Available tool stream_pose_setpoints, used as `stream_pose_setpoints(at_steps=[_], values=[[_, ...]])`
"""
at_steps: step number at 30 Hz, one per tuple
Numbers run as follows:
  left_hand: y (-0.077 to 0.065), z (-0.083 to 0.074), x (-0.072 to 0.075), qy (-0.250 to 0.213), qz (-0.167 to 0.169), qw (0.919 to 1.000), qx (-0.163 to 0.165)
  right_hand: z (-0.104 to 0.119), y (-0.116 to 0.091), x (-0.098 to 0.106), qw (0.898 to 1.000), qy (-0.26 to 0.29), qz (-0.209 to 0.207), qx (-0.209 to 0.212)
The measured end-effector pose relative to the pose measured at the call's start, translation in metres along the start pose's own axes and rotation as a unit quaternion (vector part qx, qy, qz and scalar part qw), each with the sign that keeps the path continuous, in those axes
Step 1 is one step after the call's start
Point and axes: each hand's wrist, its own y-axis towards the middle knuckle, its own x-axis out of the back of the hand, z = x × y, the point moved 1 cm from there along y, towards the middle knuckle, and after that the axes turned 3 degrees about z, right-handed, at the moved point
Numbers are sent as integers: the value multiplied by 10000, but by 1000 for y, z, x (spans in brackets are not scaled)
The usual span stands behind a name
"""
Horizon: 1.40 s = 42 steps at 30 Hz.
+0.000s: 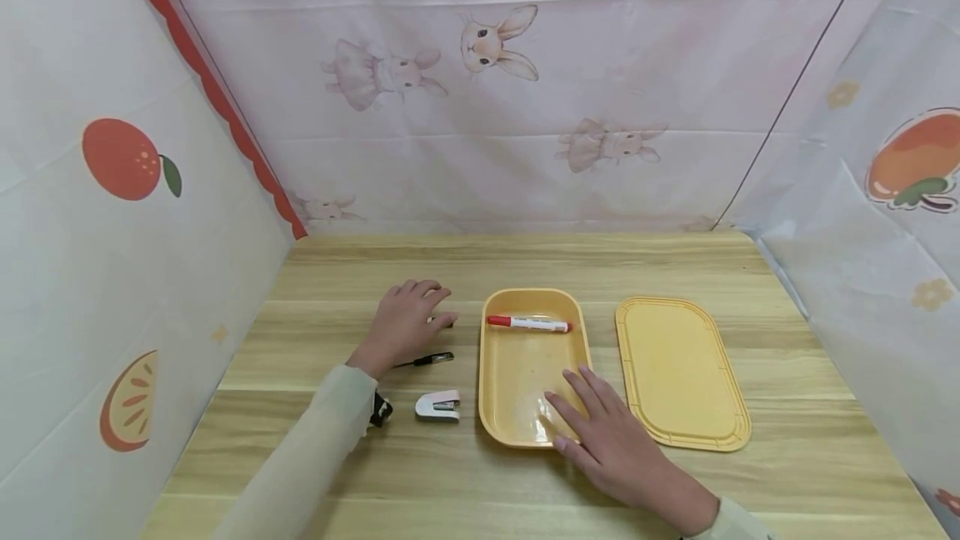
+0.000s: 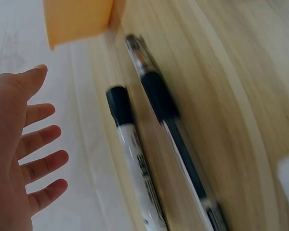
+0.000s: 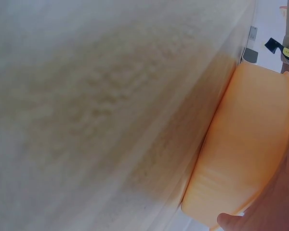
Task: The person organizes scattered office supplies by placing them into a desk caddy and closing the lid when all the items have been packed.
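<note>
Wood-grain table (image 1: 600, 267) — yellow tray (image 1: 517, 394), matching lid (image 1: 678, 373) (lying flat), white stapler (image 1: 433, 407), pen (image 2: 160, 98) beside black-capped marker (image 2: 137, 161).

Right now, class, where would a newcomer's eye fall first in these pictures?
Probably on the yellow tray, low in the head view's middle, with a red-capped marker across its far end. The matching lid lies flat to the tray's right; the right hand is at the tray's near right corner.

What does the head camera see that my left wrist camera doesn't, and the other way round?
Only the head view: the lid, the red marker and your right hand.

Only the left wrist view: the white body of the black-capped marker.

Both: your left hand, the pen and part of the box.
</note>
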Motion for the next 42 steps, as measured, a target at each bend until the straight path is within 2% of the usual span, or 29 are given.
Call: stream_pose_setpoints(at_steps=[7, 13, 22, 42], values=[[-9, 19, 4, 10, 44, 9997, 236, 1, 0, 0, 10000, -18, -40, 19], [-18, 36, 5, 2, 9, 9996, 295, 0, 1, 1, 9999, -60, -67, 58], [-25, 53, -3, -152, 48, 9991, 380, -2, 0, 1, 9999, -63, -105, 76], [-50, 85, -21, -410, 2, 9973, 602, -2, 0, 0, 9998, -104, -72, 127]])
